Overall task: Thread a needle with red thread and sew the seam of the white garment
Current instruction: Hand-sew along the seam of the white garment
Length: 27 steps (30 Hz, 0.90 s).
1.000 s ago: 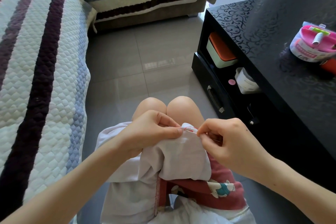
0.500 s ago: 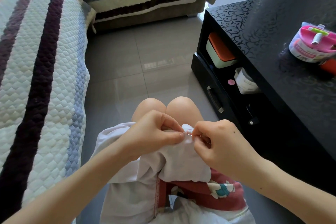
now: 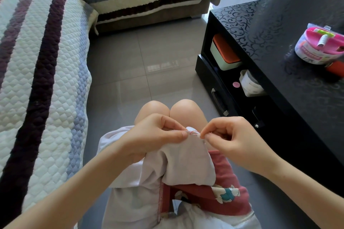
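I have the needle, carrying red thread, at the seam edge of the white garment on the lap, right hand pinching it, left hand gripping the fold (threading done, stitching begun, more left, I judge); the pink tub on the desk has an unreadable label.

Floor: glossy grey tiles, and I see pale glare on them.
Sofa: left of my view, quilted cover striped cream, blue, purple.
Right: black gloss table, scroll pattern, open shelf below.
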Each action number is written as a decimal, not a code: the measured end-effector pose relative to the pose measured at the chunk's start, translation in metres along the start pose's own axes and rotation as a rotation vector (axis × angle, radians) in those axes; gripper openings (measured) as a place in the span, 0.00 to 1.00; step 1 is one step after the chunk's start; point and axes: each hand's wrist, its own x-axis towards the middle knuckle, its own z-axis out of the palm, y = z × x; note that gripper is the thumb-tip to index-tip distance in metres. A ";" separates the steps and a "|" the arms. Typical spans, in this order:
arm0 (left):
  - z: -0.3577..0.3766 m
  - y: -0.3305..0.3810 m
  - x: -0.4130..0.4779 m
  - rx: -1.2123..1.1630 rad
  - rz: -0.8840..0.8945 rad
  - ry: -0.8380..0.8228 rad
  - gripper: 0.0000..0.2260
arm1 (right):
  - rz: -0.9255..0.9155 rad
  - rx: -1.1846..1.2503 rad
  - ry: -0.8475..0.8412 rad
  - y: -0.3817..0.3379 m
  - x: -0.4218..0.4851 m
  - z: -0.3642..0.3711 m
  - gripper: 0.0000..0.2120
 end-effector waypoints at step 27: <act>0.005 0.003 -0.003 0.213 0.133 0.100 0.03 | -0.137 -0.310 0.123 -0.003 0.002 0.022 0.05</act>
